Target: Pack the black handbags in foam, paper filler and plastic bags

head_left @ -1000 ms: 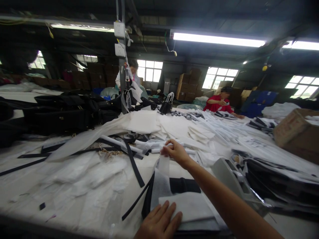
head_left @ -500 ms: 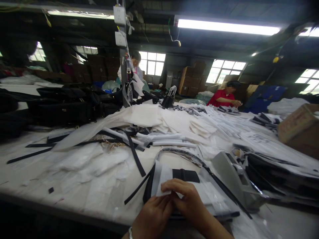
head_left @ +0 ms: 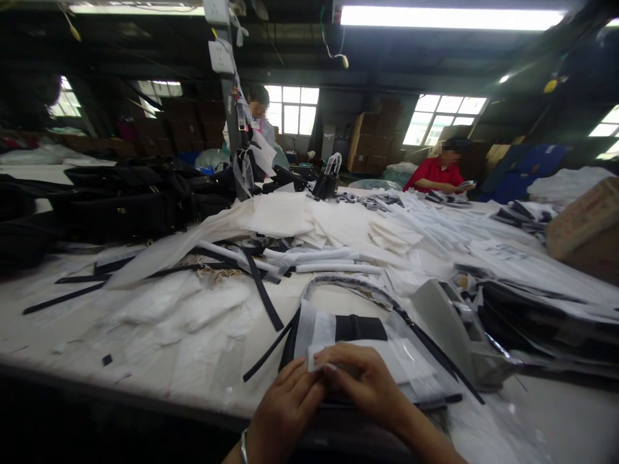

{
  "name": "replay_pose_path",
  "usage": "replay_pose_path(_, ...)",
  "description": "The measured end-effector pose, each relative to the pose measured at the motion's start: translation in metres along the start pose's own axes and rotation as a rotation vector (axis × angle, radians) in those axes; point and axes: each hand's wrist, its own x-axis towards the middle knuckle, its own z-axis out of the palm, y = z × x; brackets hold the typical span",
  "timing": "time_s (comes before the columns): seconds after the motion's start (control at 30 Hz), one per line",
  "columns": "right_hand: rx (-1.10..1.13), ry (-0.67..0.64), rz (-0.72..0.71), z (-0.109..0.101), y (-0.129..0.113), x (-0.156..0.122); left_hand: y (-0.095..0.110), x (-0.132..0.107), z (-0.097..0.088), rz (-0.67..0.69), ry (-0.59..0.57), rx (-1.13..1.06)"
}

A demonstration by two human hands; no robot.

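Observation:
Both my hands meet at the near edge of the table over a black strap part (head_left: 360, 327) wrapped in white sheet material (head_left: 314, 328). My left hand (head_left: 285, 409) has its fingers pressed together against the wrap's near edge. My right hand (head_left: 365, 383) is curled, pinching the white sheet's corner beside the left fingertips. A clear plastic bag (head_left: 416, 370) lies under the wrap to the right.
Black straps (head_left: 261, 293) and white rolled pieces (head_left: 333, 264) litter the white table. A grey tape dispenser (head_left: 454, 332) stands at right, a cardboard box (head_left: 585, 222) far right, black bags (head_left: 126, 203) at left. Two other people work at the far side.
My right hand came back from the far white pieces to the near edge and joined the left on the white wrap. The view tilted slightly downward.

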Motion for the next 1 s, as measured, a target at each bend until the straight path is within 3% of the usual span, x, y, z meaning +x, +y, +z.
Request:
replay_pose_path(0.17, -0.003, -0.018, -0.011, -0.002, -0.004, -0.001, 0.001, -0.013, 0.002, -0.069, -0.018, 0.011)
replay_pose_path(0.47, -0.142, -0.046, -0.036, 0.001, -0.01, -0.005, 0.002, -0.032, 0.015, -0.224, 0.122, -0.127)
replay_pose_path(0.73, -0.429, -0.063, -0.119, 0.01, -0.014, -0.014, 0.002, -0.027, 0.008, -0.215, 0.052, -0.11)
replay_pose_path(0.87, -0.426, -0.129, -0.169, 0.004, -0.021, -0.024, 0.004, -0.027, 0.006, -0.206, 0.03, -0.055)
replay_pose_path(1.0, -0.57, 0.006, -0.05, -0.011, -0.007, -0.008, 0.004, -0.025, 0.005, -0.18, 0.052, 0.027)
